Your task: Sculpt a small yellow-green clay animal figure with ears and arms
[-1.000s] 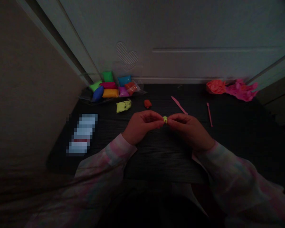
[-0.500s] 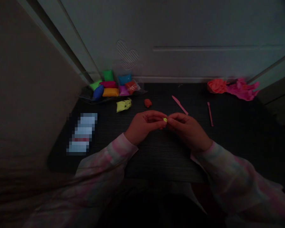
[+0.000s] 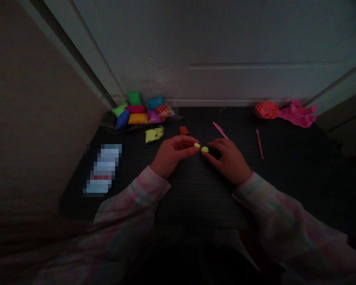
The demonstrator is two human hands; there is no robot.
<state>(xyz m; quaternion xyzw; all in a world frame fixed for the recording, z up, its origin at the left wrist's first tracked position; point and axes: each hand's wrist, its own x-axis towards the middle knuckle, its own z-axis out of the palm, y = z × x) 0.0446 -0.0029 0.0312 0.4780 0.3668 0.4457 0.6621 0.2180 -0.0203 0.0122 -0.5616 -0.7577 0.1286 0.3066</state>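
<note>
A small piece of yellow clay (image 3: 197,145) is pinched between the thumb and fingertips of my left hand (image 3: 171,155). Just right of it, a round yellow clay ball (image 3: 205,149) sits at the thumb and fingertips of my right hand (image 3: 229,160), which are curved around it. A narrow gap separates the two hands over the dark table (image 3: 192,198). Beyond my left hand lie a lump of red clay (image 3: 183,130) and an opened yellow clay packet (image 3: 154,135). A pink plastic knife (image 3: 220,130) is partly hidden behind my right hand.
A clear bag with several coloured clay packets (image 3: 138,118) lies at the back left. A phone with a blurred screen (image 3: 103,170) rests at the left. To the right are a thin pink tool (image 3: 259,144) and crumpled orange and pink material (image 3: 298,114). A white panel (image 3: 240,83) stands behind.
My hands, which met at one yellow piece, have moved apart. The yellow clay ball now shows at my right fingertips, while the small yellow piece stays in my left hand. The view has shifted slightly.
</note>
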